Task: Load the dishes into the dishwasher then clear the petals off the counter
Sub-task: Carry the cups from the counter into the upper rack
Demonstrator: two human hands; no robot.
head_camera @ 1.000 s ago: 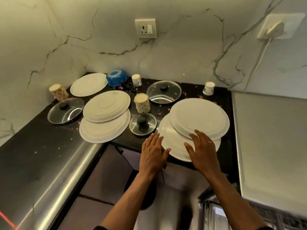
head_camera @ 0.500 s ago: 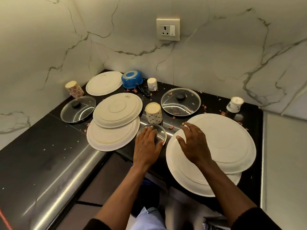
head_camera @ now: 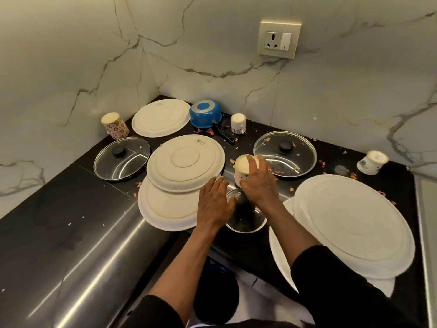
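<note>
Head view | cup (head_camera: 243, 165) is gripped by the right hand (head_camera: 259, 185), tilted, mid-counter (head_camera: 99, 204) beside the large glass lid (head_camera: 285, 153) | left hand (head_camera: 214, 204) is laid flat at the small lid (head_camera: 247, 220), front edge | step, likely: dish gathering | next: cup to be lifted clear for the unseen dishwasher

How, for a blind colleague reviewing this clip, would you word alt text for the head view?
A person's right hand grips an inverted cup at a black counter, the left hand open at the edge of a small glass lid. White plates, larger glass lids, a blue saucepan and scattered petals surround them.
</note>
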